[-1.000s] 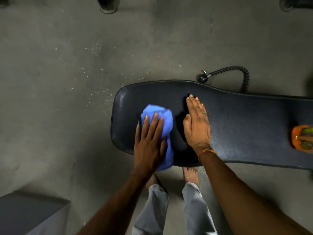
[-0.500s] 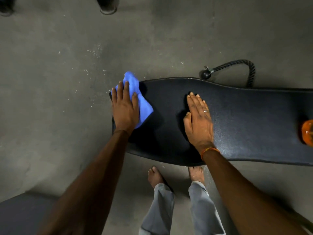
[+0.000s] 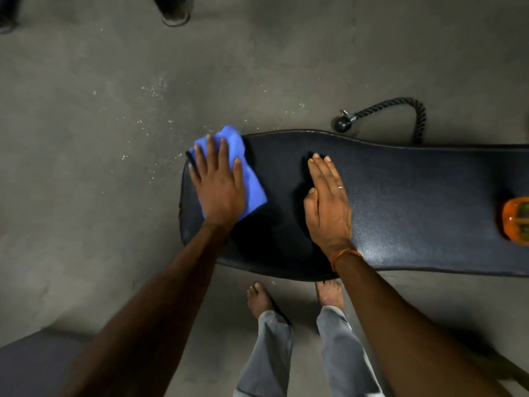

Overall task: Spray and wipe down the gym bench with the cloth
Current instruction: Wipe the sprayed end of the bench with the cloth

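Note:
The black padded gym bench point(image 3: 400, 202) runs from the centre to the right edge of the view. My left hand point(image 3: 217, 184) lies flat on a blue cloth point(image 3: 252, 184) at the bench's far left end, pressing it onto the pad; part of the cloth sticks out past the far corner. My right hand point(image 3: 329, 204) rests flat on the pad in the middle, fingers together, holding nothing. An orange spray bottle point(image 3: 516, 217) stands on the bench at the right edge, partly cut off.
A black rope attachment point(image 3: 400, 110) with a knob lies on the grey floor behind the bench. My bare feet point(image 3: 259, 299) stand at the near side. A dark block point(image 3: 25, 365) fills the lower left corner. Equipment legs point(image 3: 174, 15) stand at the top.
My left hand has slid the cloth from the bench's near middle-left out to the far left corner, where it now sits. The right hand has stayed planted on the pad.

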A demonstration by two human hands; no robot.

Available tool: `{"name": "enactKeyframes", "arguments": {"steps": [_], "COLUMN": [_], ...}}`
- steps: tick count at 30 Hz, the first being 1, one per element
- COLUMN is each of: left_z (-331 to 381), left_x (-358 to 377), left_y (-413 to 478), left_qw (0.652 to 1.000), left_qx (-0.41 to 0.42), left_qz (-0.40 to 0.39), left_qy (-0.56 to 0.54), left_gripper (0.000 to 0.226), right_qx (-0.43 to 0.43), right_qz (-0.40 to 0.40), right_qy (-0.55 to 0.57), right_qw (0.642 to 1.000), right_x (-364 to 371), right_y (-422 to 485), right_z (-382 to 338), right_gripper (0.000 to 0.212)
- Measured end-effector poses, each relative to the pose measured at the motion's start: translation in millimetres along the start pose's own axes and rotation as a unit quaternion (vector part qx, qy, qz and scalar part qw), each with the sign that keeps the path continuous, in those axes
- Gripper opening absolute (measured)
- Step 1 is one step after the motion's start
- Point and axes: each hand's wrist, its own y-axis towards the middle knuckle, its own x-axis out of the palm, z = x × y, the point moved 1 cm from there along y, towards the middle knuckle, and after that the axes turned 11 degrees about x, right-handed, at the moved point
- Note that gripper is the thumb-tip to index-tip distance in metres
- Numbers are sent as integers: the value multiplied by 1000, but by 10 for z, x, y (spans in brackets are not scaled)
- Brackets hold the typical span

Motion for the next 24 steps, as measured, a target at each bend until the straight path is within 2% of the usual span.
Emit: {"name": "enactKeyframes", "arguments": {"steps": [5,8,11,14,19,22,24], "left_z": [451,613,627,570,674,812,915], "left_x": [98,98,68,70,129,180,207], "left_y": [247,-292,-907,-954,-265,-63,-271], "left_qw": [995,983,973,970,974,985,984], "left_qx": [96,178,221,223,202,144,152], "left_qz": [-32,-46,-65,-89,-89,-81,-83], "left_qy": [25,7,20,42,40,52,48], "left_gripper": [60,58,60,62,63,63,64], "right_qx": [40,69,69,68,12,22,27], "right_qz": [70,89,65,38,-4,-11,-7], "right_qy": [41,15,-75,-137,-249,-277,-276], "right_qw": [996,994,993,987,968,960,961], "right_x": [-44,-43,-14,6,-177,-353,-383], "right_y": [10,24,52,68,-37,-156,-201], "right_z": [18,46,82,106,323,483,505], "right_gripper": [56,55,57,59,58,61,60]}}
